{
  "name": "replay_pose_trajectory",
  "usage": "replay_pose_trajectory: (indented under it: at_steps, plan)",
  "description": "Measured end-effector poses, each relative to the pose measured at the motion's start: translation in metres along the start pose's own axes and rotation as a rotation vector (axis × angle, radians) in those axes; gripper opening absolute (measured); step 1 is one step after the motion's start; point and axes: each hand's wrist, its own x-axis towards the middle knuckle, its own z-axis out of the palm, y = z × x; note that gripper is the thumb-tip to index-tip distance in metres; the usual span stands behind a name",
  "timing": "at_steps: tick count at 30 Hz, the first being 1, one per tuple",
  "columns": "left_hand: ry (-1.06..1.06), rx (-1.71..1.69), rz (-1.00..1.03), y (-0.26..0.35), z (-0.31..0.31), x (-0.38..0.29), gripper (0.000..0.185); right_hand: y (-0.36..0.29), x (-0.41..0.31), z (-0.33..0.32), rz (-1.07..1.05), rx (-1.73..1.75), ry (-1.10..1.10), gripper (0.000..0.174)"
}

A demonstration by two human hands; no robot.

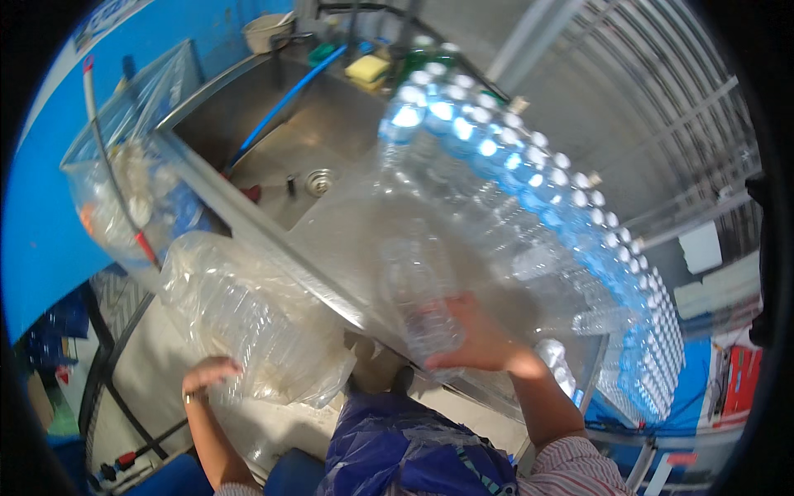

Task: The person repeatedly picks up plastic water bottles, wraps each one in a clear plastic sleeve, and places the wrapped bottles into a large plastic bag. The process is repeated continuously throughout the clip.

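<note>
My right hand point(477, 335) grips a clear plastic bottle point(428, 335) by its lower part, over the stainless steel counter point(347, 248) beside the sink. The bottle is blurred and has no cap that I can see. At the lower left, my left hand point(211, 375) is beside a large clear plastic bag point(254, 316) of empty bottles. Its fingers meet the bag's left side, and I cannot tell whether they grip anything. Long rows of filled bottles with white caps point(558, 180) line the counter's far right edge. Uncapped clear bottles point(471, 192) stand in front of them.
A steel sink point(273, 149) holds a blue-handled tool point(285, 105). A yellow sponge point(368, 69) and a beige bucket point(268, 32) are at its back. Left of it hangs a clear bag of waste point(142, 186). White objects point(555, 363), apparently caps, lie near the counter's right end.
</note>
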Motion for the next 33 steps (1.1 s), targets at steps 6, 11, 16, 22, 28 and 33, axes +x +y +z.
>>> replay_pose_trajectory:
  at_steps: [6,11,16,22,28,33]
  plan:
    - [0.566,0.434,0.569,0.172,0.102,-0.114,0.068,0.081,-0.071,0.018,0.425,0.037,0.290,0.087]
    - [0.557,0.748,0.515,0.299,0.206,-0.069,0.068,0.120,-0.080,0.042,0.279,0.229,0.443,0.088]
    - [0.521,0.943,0.430,0.334,0.255,-0.059,0.080,0.130,-0.098,0.044,0.138,0.265,0.606,0.080]
    - [0.394,0.845,0.939,0.363,0.316,-0.074,0.074,0.170,-0.197,0.050,0.193,0.674,1.126,0.085]
    - [-0.170,0.659,1.435,0.433,0.491,-0.027,0.086,0.295,-0.267,0.038,0.493,0.511,1.611,0.086]
    - [-0.069,0.441,1.433,0.486,0.610,0.009,0.095,0.371,-0.256,0.035,0.473,0.563,1.541,0.085]
